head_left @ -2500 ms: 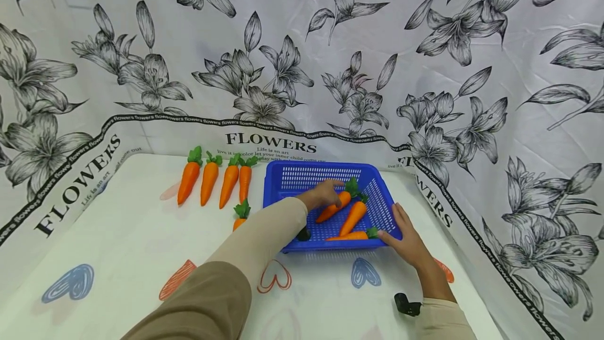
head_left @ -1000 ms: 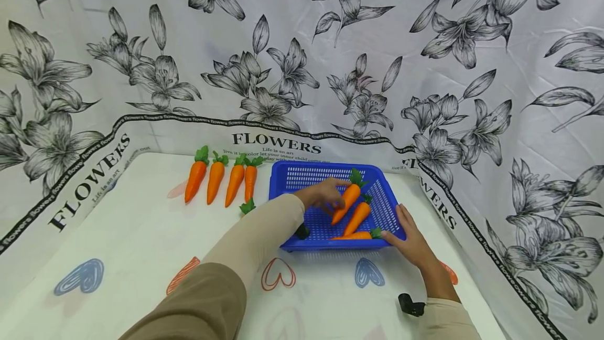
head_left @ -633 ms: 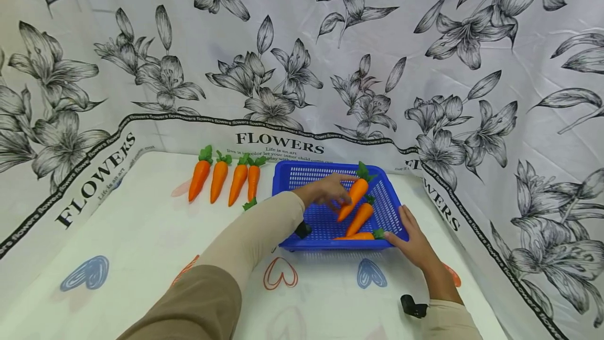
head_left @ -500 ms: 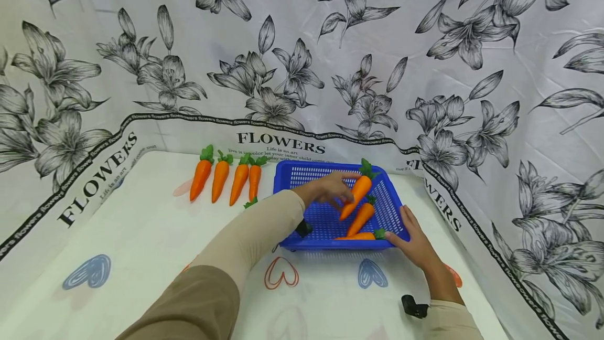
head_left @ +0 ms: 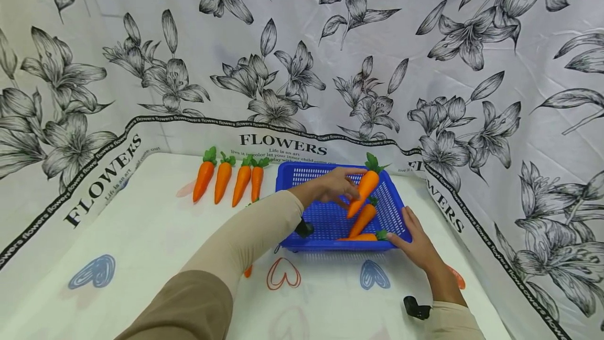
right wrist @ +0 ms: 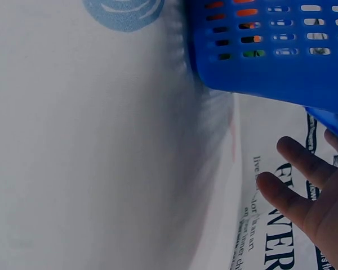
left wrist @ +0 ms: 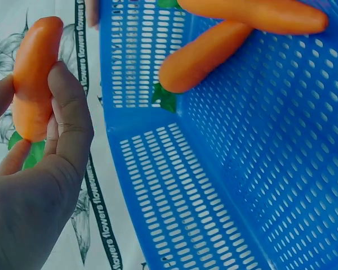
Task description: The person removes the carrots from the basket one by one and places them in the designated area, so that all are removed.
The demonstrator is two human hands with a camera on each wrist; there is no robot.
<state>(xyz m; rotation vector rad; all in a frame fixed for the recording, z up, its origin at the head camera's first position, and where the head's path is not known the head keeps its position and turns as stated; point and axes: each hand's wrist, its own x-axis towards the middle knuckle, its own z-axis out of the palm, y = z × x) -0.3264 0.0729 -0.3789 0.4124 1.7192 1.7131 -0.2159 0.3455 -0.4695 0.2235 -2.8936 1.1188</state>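
Observation:
My left hand [head_left: 336, 185] holds an orange carrot [head_left: 367, 188] with green leaves over the back right of a blue basket [head_left: 330, 246]. In the left wrist view, the thumb and fingers pinch this carrot [left wrist: 35, 84] from both sides, beside the basket wall [left wrist: 177, 197]. Two more carrots lie inside: one slanted [head_left: 362, 220], the other along the front wall [head_left: 364, 237]. At the basket's front right corner rests my right hand [head_left: 417, 240]. The right wrist view shows its fingers [right wrist: 287, 197] straight and spread below the perforated wall [right wrist: 270, 73].
Several carrots [head_left: 220, 182] lie in a row on the white table, left of the basket. The tip of another carrot [head_left: 248, 272] shows beneath the left sleeve [head_left: 245, 235]. A flower-printed curtain [head_left: 302, 88] hangs behind and on both sides.
The left hand has lifted the carrot off the basket floor, tilting it more upright and moving it up and right. The right hand stays at the basket's corner. The head view has shifted slightly.

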